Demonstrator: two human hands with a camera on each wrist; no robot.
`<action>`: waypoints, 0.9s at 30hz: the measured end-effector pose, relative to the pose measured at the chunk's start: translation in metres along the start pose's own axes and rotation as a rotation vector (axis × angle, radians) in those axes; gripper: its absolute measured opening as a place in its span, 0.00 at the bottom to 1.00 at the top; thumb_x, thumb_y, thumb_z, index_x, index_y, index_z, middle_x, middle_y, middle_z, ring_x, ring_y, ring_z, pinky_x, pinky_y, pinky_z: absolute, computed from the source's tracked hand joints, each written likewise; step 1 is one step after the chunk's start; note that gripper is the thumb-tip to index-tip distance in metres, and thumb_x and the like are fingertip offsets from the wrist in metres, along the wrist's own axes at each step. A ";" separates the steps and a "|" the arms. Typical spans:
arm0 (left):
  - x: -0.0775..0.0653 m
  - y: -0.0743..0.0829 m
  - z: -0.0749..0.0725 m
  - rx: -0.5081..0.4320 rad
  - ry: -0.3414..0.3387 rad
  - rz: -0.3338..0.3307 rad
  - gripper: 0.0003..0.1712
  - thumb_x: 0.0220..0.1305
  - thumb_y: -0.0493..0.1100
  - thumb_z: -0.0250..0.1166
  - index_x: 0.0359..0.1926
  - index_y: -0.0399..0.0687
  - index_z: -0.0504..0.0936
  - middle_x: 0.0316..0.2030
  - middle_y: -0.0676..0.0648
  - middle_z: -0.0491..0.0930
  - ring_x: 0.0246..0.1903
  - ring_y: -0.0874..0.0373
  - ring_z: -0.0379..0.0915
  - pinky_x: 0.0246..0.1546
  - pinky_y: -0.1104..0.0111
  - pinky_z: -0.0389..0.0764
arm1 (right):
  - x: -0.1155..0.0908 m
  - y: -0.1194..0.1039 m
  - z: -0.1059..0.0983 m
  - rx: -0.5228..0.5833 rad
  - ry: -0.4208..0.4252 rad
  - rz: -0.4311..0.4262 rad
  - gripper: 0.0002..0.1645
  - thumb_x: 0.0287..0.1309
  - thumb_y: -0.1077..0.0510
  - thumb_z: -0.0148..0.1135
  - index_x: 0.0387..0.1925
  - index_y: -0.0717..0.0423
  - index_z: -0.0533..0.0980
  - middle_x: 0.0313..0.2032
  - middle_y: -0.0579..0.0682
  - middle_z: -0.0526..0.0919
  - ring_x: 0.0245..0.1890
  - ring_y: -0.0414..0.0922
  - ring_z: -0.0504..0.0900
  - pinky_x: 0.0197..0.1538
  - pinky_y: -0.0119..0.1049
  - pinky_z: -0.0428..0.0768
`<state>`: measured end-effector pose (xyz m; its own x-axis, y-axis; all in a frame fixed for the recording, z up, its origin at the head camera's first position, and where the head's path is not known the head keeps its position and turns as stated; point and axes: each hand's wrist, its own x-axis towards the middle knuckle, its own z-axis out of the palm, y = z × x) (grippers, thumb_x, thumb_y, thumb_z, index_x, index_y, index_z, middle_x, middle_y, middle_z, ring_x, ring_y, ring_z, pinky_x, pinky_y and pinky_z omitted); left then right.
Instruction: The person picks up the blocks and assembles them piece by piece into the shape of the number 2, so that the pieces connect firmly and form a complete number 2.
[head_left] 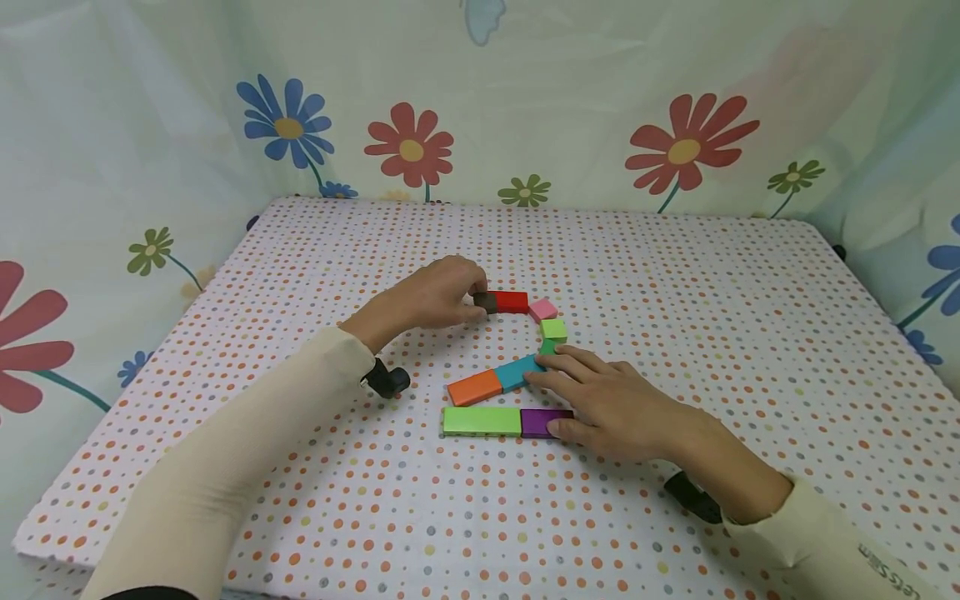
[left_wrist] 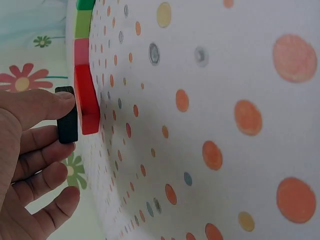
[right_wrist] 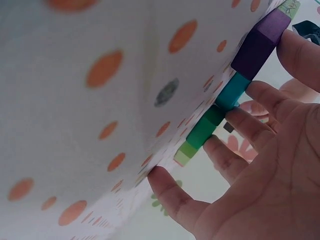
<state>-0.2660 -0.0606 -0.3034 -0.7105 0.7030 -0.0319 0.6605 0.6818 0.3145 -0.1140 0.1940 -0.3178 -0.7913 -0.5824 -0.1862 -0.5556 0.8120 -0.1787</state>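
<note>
My left hand point(head_left: 442, 292) pinches a small black block point(left_wrist: 67, 117) between thumb and fingers, at the left end of a red block point(head_left: 512, 302). Beyond the red one, a pink block point(head_left: 543, 311), a lime cube point(head_left: 553, 331), a green block point(head_left: 548, 346), a blue block point(head_left: 516, 373) and an orange block point(head_left: 474, 388) curve round in a row. Nearer me lie a long lime block point(head_left: 482, 422) and a purple block point(head_left: 536, 423), end to end. My right hand point(head_left: 611, 408) has its fingers extended, with fingertips along the blue and green blocks and the thumb at the purple one.
A white dotted cloth point(head_left: 360, 517) covers the table under the blocks. Behind the table hangs a flowered curtain point(head_left: 577, 108), which also comes round both sides. A black camera strap point(head_left: 693, 497) sits at my right wrist.
</note>
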 end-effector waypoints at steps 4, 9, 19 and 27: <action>0.001 -0.003 0.000 0.005 0.007 -0.011 0.16 0.65 0.46 0.70 0.50 0.43 0.83 0.46 0.49 0.82 0.48 0.55 0.73 0.51 0.62 0.77 | 0.000 0.000 0.000 -0.001 0.002 0.001 0.39 0.69 0.42 0.61 0.76 0.39 0.61 0.78 0.50 0.57 0.79 0.57 0.49 0.62 0.71 0.65; 0.002 -0.006 -0.002 0.000 0.016 -0.007 0.15 0.65 0.46 0.71 0.49 0.43 0.83 0.44 0.49 0.82 0.46 0.55 0.74 0.51 0.63 0.77 | 0.000 0.000 0.000 -0.002 0.004 -0.005 0.38 0.69 0.42 0.61 0.76 0.40 0.61 0.78 0.50 0.57 0.78 0.57 0.50 0.62 0.71 0.66; 0.002 -0.012 -0.002 -0.028 0.022 -0.059 0.14 0.65 0.45 0.70 0.48 0.42 0.84 0.44 0.49 0.81 0.44 0.55 0.73 0.47 0.63 0.78 | 0.001 -0.001 0.000 0.001 0.001 -0.007 0.38 0.69 0.42 0.61 0.76 0.40 0.61 0.78 0.50 0.57 0.79 0.57 0.49 0.61 0.71 0.67; 0.002 -0.014 -0.002 -0.045 0.019 -0.075 0.13 0.65 0.44 0.70 0.47 0.42 0.83 0.43 0.49 0.81 0.43 0.55 0.74 0.43 0.65 0.79 | 0.001 0.000 0.001 0.001 0.002 -0.010 0.39 0.69 0.42 0.61 0.76 0.41 0.61 0.78 0.50 0.57 0.78 0.57 0.50 0.61 0.71 0.67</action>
<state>-0.2767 -0.0688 -0.3061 -0.7623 0.6460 -0.0393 0.5937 0.7223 0.3547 -0.1148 0.1933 -0.3186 -0.7860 -0.5905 -0.1829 -0.5634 0.8060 -0.1815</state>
